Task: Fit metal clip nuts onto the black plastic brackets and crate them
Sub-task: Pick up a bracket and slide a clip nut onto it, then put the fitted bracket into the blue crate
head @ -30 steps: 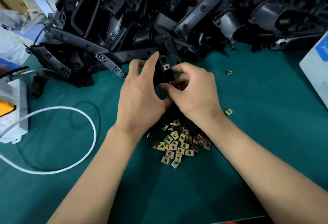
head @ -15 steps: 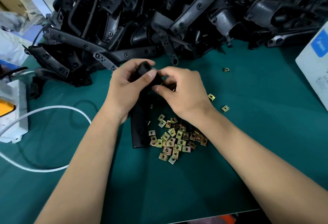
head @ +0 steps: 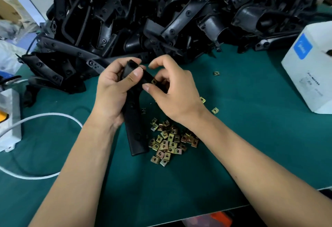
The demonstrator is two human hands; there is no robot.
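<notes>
Bracket pile [head: 161, 19] sat at table [head: 251, 145] rear; nuts [head: 168, 142] lay centre, box [head: 309, 68] right, cable [head: 45, 117] left, bracket [head: 134, 127] left of nuts.

A green-topped workbench under even indoor light

A dark green mat [head: 251, 136] covers the table, its pale front edge [head: 233, 207] showing at lower right. A white cable [head: 45, 116] loops across the left side beside a white device [head: 10, 118]. A white box with a blue label [head: 309, 68] stands at right.
</notes>
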